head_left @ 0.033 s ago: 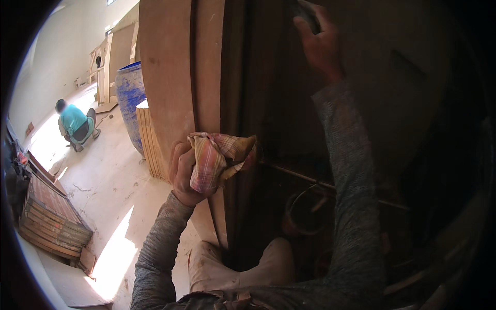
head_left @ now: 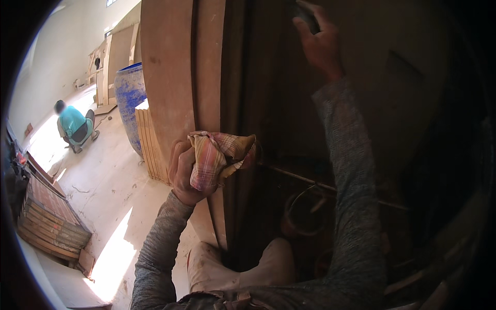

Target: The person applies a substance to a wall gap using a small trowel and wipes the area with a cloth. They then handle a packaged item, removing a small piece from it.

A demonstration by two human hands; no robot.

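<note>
My left hand is closed around a bunched plaid cloth in pink and yellow. It rests at the edge of an upright brown wooden frame. Higher up and to the right, my right hand grips a small dark block, its thumb and fingers on either side. Behind that hand is a dim, dark panel; shadow hides whether the block touches it.
A blue drum and stacked boards stand left of the frame. Another person squats farther off on the floor. More stacked panels lie lower left. In the shadow are a thin rod and a bucket.
</note>
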